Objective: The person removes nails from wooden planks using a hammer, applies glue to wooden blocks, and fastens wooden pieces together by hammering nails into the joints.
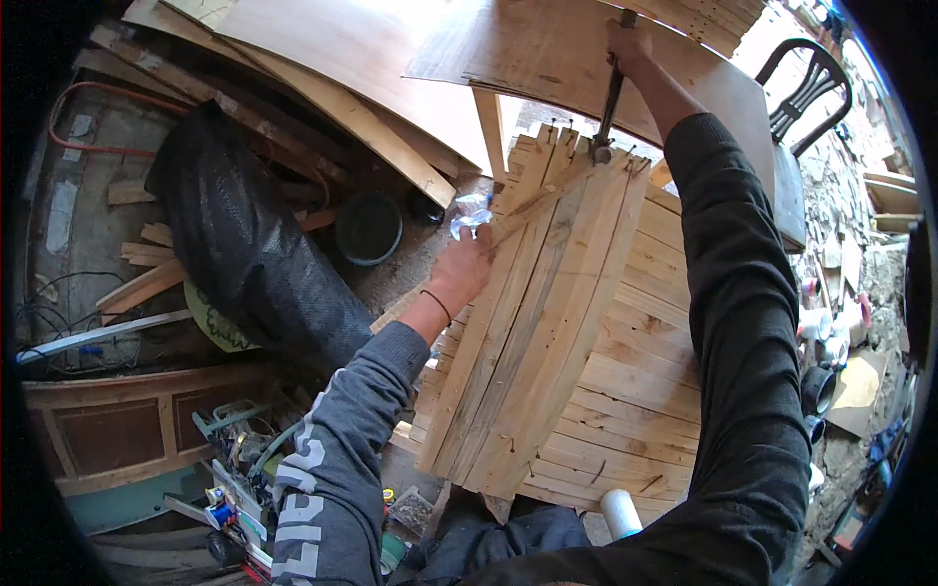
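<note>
The right hand [627,41] grips a hammer [608,103] at the slatted wooden panel's [532,322] top edge; the left hand [461,269] clasps its left edge.

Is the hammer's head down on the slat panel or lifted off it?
Down on it. The right hand grips the hammer handle high up, and its head meets the slat panel's top edge. The left hand steadies a thin strip.

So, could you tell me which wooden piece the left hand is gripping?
The left hand grips the narrow loose strip lying diagonally across the slatted panel, not the panel's fixed slats.
</note>
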`<act>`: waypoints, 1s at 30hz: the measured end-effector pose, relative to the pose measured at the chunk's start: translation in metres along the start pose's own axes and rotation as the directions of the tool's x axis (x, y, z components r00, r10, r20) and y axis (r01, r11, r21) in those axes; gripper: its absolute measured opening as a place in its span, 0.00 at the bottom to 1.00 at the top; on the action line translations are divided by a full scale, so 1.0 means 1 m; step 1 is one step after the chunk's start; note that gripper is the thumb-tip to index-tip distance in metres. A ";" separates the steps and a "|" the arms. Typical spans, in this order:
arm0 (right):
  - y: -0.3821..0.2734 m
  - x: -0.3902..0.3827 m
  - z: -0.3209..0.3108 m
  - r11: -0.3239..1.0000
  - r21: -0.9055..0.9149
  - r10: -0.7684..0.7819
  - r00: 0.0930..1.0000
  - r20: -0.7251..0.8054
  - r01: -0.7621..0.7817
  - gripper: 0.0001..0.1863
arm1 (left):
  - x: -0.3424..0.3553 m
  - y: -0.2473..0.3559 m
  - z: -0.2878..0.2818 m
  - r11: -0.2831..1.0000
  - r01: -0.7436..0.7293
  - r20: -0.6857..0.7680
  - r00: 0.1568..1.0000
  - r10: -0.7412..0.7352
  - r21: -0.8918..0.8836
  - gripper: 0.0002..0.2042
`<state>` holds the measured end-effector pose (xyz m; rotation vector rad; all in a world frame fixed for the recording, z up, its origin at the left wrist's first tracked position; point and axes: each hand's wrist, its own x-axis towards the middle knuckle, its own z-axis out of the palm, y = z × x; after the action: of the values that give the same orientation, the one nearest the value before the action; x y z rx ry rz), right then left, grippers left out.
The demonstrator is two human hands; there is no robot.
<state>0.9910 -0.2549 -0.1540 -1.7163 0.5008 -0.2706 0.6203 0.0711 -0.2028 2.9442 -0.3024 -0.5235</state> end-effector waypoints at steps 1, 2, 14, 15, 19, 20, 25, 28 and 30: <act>-0.004 0.001 0.003 0.998 -0.068 -0.004 0.999 -0.038 0.002 0.21 | 0.000 -0.001 0.002 1.000 0.008 -0.010 1.000 -0.008 -0.010 0.20; -0.006 0.001 0.003 0.996 -0.085 -0.030 0.998 -0.063 0.025 0.20 | -0.001 0.003 -0.005 1.000 0.013 0.018 1.000 -0.012 -0.022 0.20; -0.050 -0.134 -0.019 0.846 0.125 -0.470 0.836 -0.283 0.518 0.13 | -0.003 -0.006 0.020 0.999 -0.008 -0.023 1.000 0.009 0.039 0.18; -0.055 -0.154 -0.022 0.810 0.144 -0.508 0.804 -0.310 0.568 0.12 | -0.006 -0.006 0.019 0.999 -0.016 -0.008 1.000 0.016 0.031 0.18; -0.048 -0.178 -0.048 0.696 0.256 -0.546 0.726 -0.418 0.671 0.10 | -0.006 -0.006 0.001 0.999 0.034 0.050 0.998 -0.032 -0.034 0.21; -0.043 -0.164 -0.054 0.692 0.242 -0.551 0.714 -0.432 0.681 0.10 | -0.001 -0.001 0.001 1.000 0.009 0.025 1.000 -0.008 -0.014 0.21; -0.047 -0.120 -0.046 0.746 0.331 -0.509 0.815 -0.275 0.578 0.10 | 0.016 -0.009 0.023 0.998 0.031 -0.027 0.999 -0.032 -0.055 0.21; -0.070 -0.122 -0.052 0.909 0.177 -0.361 0.925 -0.116 0.377 0.11 | 0.000 -0.002 0.011 0.999 -0.044 -0.001 0.999 0.044 0.016 0.22; -0.081 -0.095 -0.084 0.768 -0.013 -0.623 0.744 -0.241 0.640 0.13 | 0.009 0.018 0.011 0.995 -0.096 0.018 0.995 0.096 0.036 0.22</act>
<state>0.8848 -0.2722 -0.0492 -1.7465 0.0441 -0.9840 0.6217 0.0501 -0.2133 2.9441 -0.4582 -0.5351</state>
